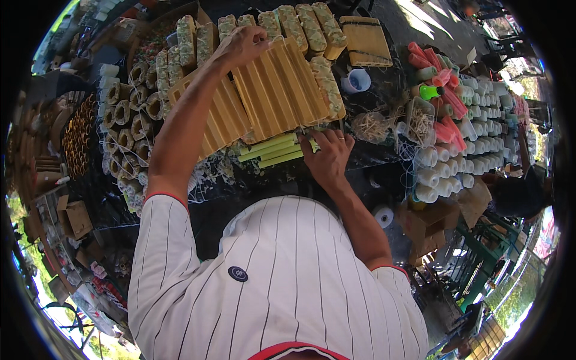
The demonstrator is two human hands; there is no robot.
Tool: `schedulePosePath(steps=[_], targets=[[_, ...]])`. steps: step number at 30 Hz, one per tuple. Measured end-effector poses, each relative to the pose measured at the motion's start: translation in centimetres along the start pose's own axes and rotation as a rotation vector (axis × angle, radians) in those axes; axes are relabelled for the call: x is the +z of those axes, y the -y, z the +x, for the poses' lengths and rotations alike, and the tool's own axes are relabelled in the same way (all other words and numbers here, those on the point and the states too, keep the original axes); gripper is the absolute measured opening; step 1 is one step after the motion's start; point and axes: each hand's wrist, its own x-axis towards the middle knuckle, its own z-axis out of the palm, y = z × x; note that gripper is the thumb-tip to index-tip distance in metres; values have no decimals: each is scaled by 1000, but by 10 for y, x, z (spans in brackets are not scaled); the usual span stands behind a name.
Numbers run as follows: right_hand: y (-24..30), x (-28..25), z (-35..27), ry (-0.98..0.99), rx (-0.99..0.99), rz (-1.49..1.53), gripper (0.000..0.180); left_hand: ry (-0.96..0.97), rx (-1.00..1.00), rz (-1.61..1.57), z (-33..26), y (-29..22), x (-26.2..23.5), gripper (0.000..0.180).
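Note:
A ridged golden-brown panel (281, 84) lies on the worktable in front of me, with a second ridged panel (216, 117) partly beneath its left side. My left hand (245, 47) reaches over to the far edge of the upper panel. Its fingers are curled closed, and what they pinch cannot be made out. Close to the near edge, my right hand (329, 150) has bent fingers drawn together beside a thin white string (302, 128); its grip is partly hidden. Several light green tubes (276, 150) lie just left of that hand.
Patterned wrapped bundles (312, 27) line the far side. Hollow brown tubes (142, 126) stack at left. A blue-white cup (357, 80), a basket of small sticks (420, 120) and rows of white rolls (441, 174) stand at right. A cardboard box (429, 222) sits lower right.

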Motion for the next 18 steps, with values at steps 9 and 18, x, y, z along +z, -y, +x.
schedulePosePath(steps=[9, 18], targets=[[-19, -8, 31, -139, -254, 40, 21, -327, 186, 304, -36, -32, 34, 57], [-30, -5, 39, -88, -461, -57, 22, -351, 130, 286, -44, -34, 40, 58]])
